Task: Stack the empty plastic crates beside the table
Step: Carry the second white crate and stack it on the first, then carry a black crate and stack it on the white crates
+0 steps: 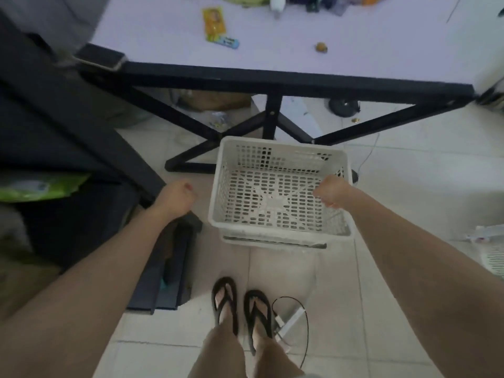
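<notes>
An empty white perforated plastic crate (pixel 272 197) sits on the tiled floor in front of the table (pixel 272 80). It is nested on a second white crate, of which only the rim (pixel 272 241) shows below the near edge. My right hand (pixel 332 192) is closed on the top crate's right rim. Left of the crate and apart from it, my left hand (pixel 177 196) has its fingers curled in with nothing visible in it. Part of another white crate (pixel 494 259) shows at the right edge.
The table's black crossed legs (pixel 245 126) stand just behind the crates. Dark furniture (pixel 68 148) and a green packet (pixel 41 186) fill the left side. A power strip with a black cable (pixel 291 320) lies beside my sandalled feet (pixel 242 309). Snack packets (pixel 215 24) lie on the tabletop.
</notes>
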### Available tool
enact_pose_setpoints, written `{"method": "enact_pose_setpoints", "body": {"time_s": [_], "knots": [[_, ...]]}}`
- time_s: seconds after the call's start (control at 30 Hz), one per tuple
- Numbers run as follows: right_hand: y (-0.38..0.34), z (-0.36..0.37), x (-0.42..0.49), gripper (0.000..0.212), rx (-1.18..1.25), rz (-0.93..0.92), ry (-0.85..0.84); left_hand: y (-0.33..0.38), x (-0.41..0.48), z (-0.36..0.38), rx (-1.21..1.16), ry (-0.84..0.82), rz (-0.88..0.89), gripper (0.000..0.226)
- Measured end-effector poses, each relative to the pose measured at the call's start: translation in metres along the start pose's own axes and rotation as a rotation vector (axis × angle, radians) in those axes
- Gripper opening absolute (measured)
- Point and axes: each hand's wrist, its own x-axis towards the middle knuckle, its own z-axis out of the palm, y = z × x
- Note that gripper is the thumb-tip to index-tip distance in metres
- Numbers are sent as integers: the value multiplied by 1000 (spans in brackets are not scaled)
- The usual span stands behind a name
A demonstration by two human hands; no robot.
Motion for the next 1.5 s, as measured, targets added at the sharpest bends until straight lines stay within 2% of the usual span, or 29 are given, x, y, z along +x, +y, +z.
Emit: {"method": "enact_pose_setpoints", "body": {"time_s": [0.13,0.37,0.43,0.53,0.7,0.87,1.0,1.1,1.27,1.4,1.5], "knots": [[-43,34,-57,13,-32,-120,-55,-55,-61,-20,1,81,-33,13],[-100,158,-181,37,-174,-207,-58,-170,-194,-30,-113,22,31,24],[-112,204,-223,42,-228,-222,-61,-218,-233,-43,-142,63,12,25],[-131,283,-299,42,-430,-309,-87,-303,-301,-69,-185,137,-35,25],[-173,400,-415,54,-672,-393,-256,-453,-411,-119,-197,266,-167,24],[-239,492,-495,58,-760,-544,-257,-588,-497,-170,-370,482,-372,5],[-302,568,-538,48,-898,-674,-255,-682,-554,-202,-512,565,-508,9],[-354,623,-564,45,-1002,-737,-271,-751,-579,-232,-671,601,-640,7],[-458,712,-584,38,-1073,-830,-236,-850,-579,-294,-770,704,-748,23],[-529,765,-596,30,-1186,-852,-229,-901,-568,-341,-829,659,-783,32],[-577,801,-607,23,-1209,-864,-208,-938,-561,-378,-849,691,-762,33]]}}
